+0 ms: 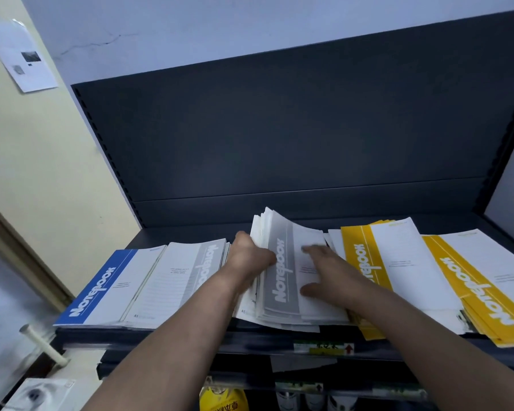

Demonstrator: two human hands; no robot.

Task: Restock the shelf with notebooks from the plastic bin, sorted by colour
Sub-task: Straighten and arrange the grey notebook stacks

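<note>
In the head view, the shelf (pixel 190 336) already carried colour-sorted piles, so the restocking appeared well advanced. A blue notebook pile (pixel 101 286) lay at the far left. A grey pile (pixel 190 268) sat just beside it, with its top copy turned back-cover up. A second grey pile (pixel 279 280) occupied the middle, and two yellow piles (pixel 356 250) (pixel 472 292) overlapped at the right. The middle grey pile was fanned and lifted at its far edge, so squaring it remained to be done. The yellow piles overhung the near edge and also looked unsquared. The left hand (pixel 250 256) gripped the left edge of the middle grey pile with curled fingers. The right hand (pixel 324 265) pressed flat on its top cover, fingers extended, though blurred. The plastic bin was out of view, so the remaining stock could not be judged. Each coloured band read "Notebook". "A5" was legible at the near corner of the middle pile. A shelf-edge label (pixel 324 348) bore a red arrow, and its text was unreadable.
</note>
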